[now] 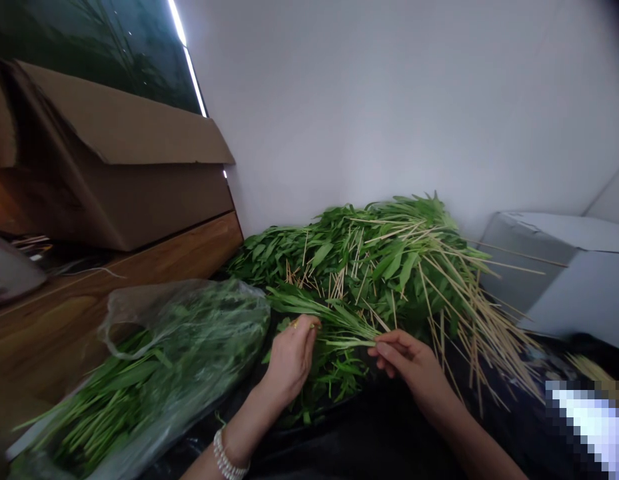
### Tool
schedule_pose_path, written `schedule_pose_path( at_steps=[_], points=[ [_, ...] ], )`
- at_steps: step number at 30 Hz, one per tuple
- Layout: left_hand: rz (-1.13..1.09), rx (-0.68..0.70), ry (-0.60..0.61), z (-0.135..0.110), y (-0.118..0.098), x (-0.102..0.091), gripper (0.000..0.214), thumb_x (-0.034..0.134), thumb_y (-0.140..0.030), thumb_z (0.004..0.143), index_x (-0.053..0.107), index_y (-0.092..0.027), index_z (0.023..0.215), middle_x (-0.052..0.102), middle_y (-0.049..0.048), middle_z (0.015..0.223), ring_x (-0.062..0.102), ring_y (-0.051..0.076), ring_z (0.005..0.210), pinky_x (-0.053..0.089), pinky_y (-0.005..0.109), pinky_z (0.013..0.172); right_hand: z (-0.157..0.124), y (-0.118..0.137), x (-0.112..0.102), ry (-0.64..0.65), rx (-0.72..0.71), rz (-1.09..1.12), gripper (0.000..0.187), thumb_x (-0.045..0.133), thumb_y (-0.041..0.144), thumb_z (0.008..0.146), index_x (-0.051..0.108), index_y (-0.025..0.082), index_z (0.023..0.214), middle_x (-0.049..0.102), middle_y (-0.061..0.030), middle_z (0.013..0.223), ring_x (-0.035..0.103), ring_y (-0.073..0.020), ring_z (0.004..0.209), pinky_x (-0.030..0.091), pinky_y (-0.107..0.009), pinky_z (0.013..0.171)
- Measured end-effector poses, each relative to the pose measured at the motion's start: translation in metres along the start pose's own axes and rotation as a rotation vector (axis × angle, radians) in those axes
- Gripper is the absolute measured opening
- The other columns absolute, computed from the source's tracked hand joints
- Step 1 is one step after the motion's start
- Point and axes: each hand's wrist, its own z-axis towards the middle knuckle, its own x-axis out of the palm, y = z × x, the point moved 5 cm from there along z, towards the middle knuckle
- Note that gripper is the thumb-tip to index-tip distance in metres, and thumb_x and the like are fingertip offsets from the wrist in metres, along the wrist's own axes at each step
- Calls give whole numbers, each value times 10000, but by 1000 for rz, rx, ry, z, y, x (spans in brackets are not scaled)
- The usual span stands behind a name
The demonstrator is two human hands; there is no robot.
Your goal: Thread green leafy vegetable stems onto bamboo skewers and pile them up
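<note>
Two hands in view: right hand (409, 357) pinches one bunch (346, 321) by its stem ends, thumb against fingers; left hand (292, 357) has fingers curled beside the bunch's near side, tips mostly hidden, cannot tell if gripping anything. One bracelet (229, 460) on left wrist, one ring (295, 325) on left hand.

Bunch: long axis runs left to right, slightly slanted; leaf tips point left and away, stem ends point right and toward the wearer. Located between the hands, above loose leaves (339, 383), in front of the big pile (289, 257).

Pile: one, against the wall (389, 107), leaves too many to count. Pale sticks (489, 327): dozens, overlapping, no exact count; most stick out at the pile's right edge, slanting down-right, a few among leaves mid-pile.

Clear bag: one (224, 320), left of the left hand, greens inside, stems pointing toward the wearer. Carton: one (159, 200), flaps raised, on the wooden ledge (189, 250), close to its front edge. White box: one (549, 287), right of the pile. Carton's left side too dark to read.
</note>
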Motion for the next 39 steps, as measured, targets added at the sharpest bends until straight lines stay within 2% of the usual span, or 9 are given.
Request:
schedule_pose_path(
  at_steps=[4,8,16,24,29,34,36,39],
  points=[
    [21,40,157,-4,-7,12,178,541,-370,908,562,-202,962,621,17,823,591,163,720,430,256,641,0,0,0,19,-2,-16,431,745,559,640,671,168,806,712,-84,734,590,-146,558,430,-251,458],
    [46,84,176,-5,-9,18,169,484,-307,944,611,-219,1013,646,30,876,619,165,798,452,248,692,0,0,1,36,0,-32,435,738,566,647,665,170,812,714,-84,745,591,-146,564,432,-251,464],
    [124,143,292,-7,-11,24,214,469,-249,939,626,-232,1084,635,32,848,621,170,757,446,250,660,-3,3,6,34,15,-22,452,744,580,629,649,169,793,714,-79,723,585,-143,553,419,-250,461],
    [86,143,330,-7,-12,24,167,521,-207,895,643,-213,1009,618,22,820,597,153,717,410,229,618,-4,5,8,42,-2,-71,449,730,588,635,662,176,800,708,-66,706,595,-146,552,432,-254,466],
    [60,89,285,-5,-9,23,134,525,-144,845,647,-189,877,589,16,757,566,143,673,392,226,603,-5,-2,8,40,-24,-158,407,703,569,670,671,194,824,717,-58,736,621,-167,582,455,-271,495],
    [-57,-72,113,0,-4,19,145,514,-121,785,624,-170,704,522,-7,636,508,129,607,370,225,574,-10,-3,19,57,-78,-229,274,646,480,753,664,212,807,712,-32,725,622,-162,585,476,-282,556],
    [-115,-161,45,3,4,15,152,513,-133,761,622,-170,662,508,-19,595,486,124,570,360,226,555,-11,-1,21,61,-82,-223,272,637,475,760,661,208,807,707,-31,711,611,-158,569,469,-278,548],
    [-234,-341,-89,6,30,2,140,504,-169,745,614,-172,658,573,-15,628,521,138,608,400,235,598,-10,3,14,-5,-81,-214,335,654,531,727,654,200,778,695,-37,678,591,-154,546,457,-277,527]
  ],
)
